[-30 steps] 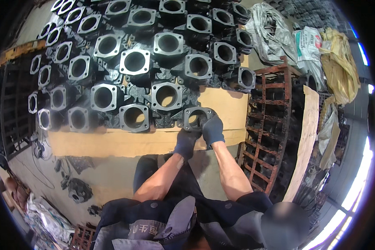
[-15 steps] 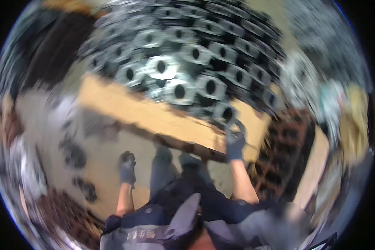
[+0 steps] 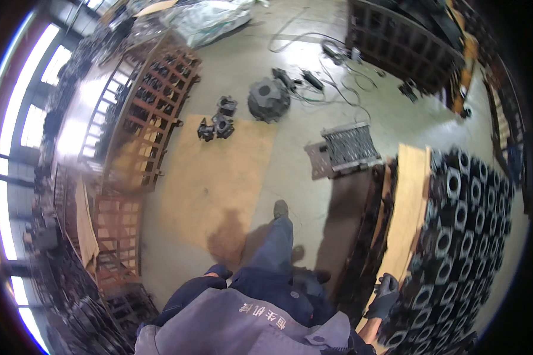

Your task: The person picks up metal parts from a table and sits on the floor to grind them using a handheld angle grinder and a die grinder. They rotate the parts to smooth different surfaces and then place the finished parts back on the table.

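Observation:
I have turned away from the stack of black flanged metal castings (image 3: 462, 236), which now lies at the right on a plywood sheet (image 3: 410, 201). My right hand (image 3: 385, 294), in a dark glove, trails at the near edge of that sheet beside the closest castings, fingers loosely bent and nothing in it. My left hand (image 3: 219, 271), also gloved, hangs by my hip above the floor; its fingers are too small and dark to read. My leg and shoe (image 3: 280, 208) point toward the concrete floor ahead.
A plywood sheet (image 3: 219, 177) lies on the floor ahead, with a few small castings (image 3: 218, 121) and a larger round casting (image 3: 268, 99) past it. A grey metal grate (image 3: 343, 151) lies to the right, rusty red racks (image 3: 142, 118) stand left, and cables (image 3: 314, 77) run across the floor.
I have swung round to the left, so the stack went from ahead to my right. Both hands have come off the casting at the sheet's edge; the left dropped to my side.

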Motion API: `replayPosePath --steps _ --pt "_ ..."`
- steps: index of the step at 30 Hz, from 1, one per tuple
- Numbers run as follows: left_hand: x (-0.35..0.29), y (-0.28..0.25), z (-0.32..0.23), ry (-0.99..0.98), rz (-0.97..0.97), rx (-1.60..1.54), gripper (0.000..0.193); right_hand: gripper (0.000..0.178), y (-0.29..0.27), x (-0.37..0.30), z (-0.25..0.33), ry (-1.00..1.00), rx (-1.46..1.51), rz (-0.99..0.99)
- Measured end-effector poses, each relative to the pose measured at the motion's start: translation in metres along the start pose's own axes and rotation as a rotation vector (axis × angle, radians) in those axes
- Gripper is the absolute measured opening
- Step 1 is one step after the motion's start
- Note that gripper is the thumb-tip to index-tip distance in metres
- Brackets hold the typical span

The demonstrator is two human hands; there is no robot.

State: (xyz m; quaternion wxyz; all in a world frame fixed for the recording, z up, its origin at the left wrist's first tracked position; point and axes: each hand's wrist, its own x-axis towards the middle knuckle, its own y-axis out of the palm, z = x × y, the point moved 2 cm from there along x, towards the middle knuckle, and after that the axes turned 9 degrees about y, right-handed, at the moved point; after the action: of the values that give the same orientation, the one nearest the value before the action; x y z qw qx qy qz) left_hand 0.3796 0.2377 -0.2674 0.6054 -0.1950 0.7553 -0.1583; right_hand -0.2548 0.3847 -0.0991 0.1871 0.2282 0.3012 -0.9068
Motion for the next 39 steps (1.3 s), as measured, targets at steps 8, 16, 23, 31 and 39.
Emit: replayPosePath --steps 8,16,23,31,39 --pt "0.081 -0.211 -0.051 -0.012 -0.235 -0.375 0.048 0.025 0.187 0.020 0.098 -0.240 -0.621 0.375" --pt "0.132 -0.366 -0.092 -0.133 -0.492 -0.702 0.044 0.034 0.286 0.083 0.197 -0.013 -0.803 0.571" --pt "0.194 -0.367 -0.100 -0.386 -0.433 -0.757 0.040 0.039 0.425 0.266 0.295 -0.030 -0.834 0.660" --pt "0.221 -0.361 -0.182 -0.465 -0.228 -0.872 0.051 0.033 0.616 0.328 0.512 -0.137 -0.903 0.624" --pt "0.430 -0.550 -0.127 -0.275 -0.649 -0.672 0.056 0.033 0.649 0.405 0.425 -1.217 -2.016 1.121"
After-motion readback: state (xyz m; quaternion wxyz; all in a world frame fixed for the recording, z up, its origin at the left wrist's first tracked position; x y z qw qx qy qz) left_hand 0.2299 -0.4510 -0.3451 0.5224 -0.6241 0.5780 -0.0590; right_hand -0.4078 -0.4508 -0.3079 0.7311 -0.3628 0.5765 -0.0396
